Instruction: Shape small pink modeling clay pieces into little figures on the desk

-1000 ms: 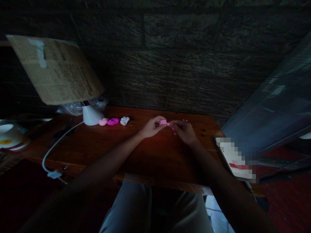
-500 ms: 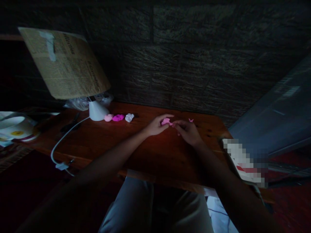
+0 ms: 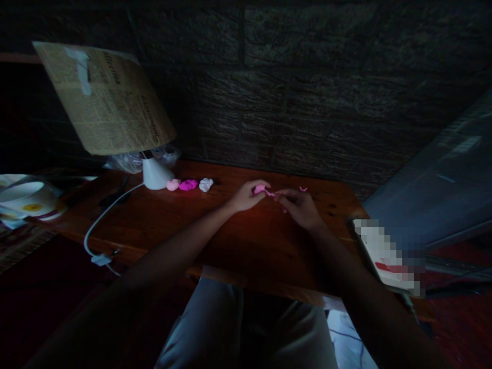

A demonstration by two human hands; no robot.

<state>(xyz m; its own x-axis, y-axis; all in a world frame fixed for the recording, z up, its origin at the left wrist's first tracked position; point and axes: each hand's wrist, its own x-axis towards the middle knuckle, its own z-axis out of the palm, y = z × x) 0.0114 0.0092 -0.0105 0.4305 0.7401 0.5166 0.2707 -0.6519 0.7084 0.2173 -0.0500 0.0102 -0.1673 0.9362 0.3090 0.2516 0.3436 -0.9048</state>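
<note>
A light pink piece of crumpled paper (image 3: 260,189) is held above the wooden table between my two hands. My left hand (image 3: 247,197) is closed on its wider part, thumb in front and fingers behind. With fingertips pinched, my right hand (image 3: 300,207) grips the thin, twisted end that sticks out to the right. A small pink twisted scrap (image 3: 303,189) lies on the table just beyond my right hand. Left of my hands sit a pale pink ball (image 3: 173,184), a bright magenta crumpled piece (image 3: 188,184) and a white crumpled piece (image 3: 206,184) in a row.
A lamp (image 3: 156,174) with a newsprint shade stands at the back left, its white cable (image 3: 87,233) hanging over the front edge. A white cup-like container (image 3: 28,197) is at the far left. A pixelated flat object (image 3: 384,256) lies at the right edge. A dark brick wall backs the table (image 3: 230,246).
The pink paper looks more bunched up in my left hand, and the thin end between my hands appears longer and more twisted. The view has shifted slightly.
</note>
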